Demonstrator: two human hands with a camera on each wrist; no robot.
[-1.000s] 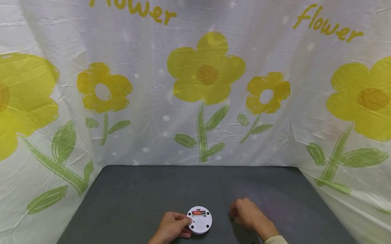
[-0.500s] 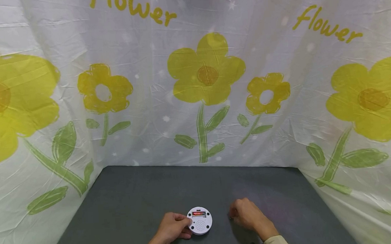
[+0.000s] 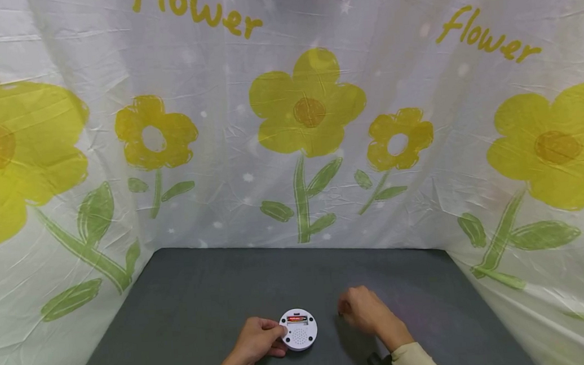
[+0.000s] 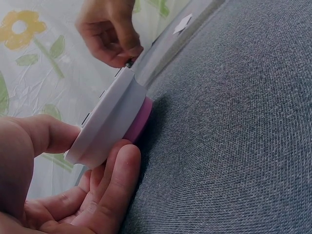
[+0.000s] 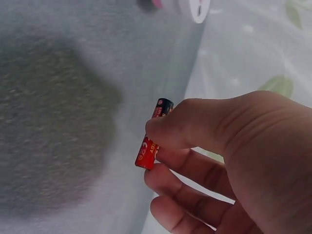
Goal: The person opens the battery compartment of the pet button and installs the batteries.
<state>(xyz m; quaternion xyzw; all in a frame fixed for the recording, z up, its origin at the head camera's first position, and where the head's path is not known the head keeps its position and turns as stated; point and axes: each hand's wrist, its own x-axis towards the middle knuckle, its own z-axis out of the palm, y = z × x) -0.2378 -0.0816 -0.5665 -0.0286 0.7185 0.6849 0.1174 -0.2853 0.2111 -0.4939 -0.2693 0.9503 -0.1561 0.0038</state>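
Observation:
A round white device [image 3: 299,340] with a speaker grille, dark feet and a recessed battery bay lies face down, its pink side [image 4: 140,119] toward the table. One red battery [image 3: 297,319] sits in the bay. My left hand [image 3: 256,339] grips the device's left edge, thumb on the upper face and fingers beneath; the left wrist view shows the device tilted. To the right, raised over the table, my right hand [image 3: 366,309] pinches a red-and-black battery [image 5: 148,150] between thumb and fingers. In the head view that battery is hidden by the hand.
The dark grey cloth-covered table [image 3: 218,284] stretches back to a pale curtain [image 3: 233,209] printed with yellow flowers, which also hangs along both sides. A black band [image 3: 380,364] is at the right wrist, by the sleeve. A small white patch [image 4: 183,23] shows near the table's edge.
My right hand has shifted slightly away from the body and to the left with its battery. My left hand and the device have stayed in place.

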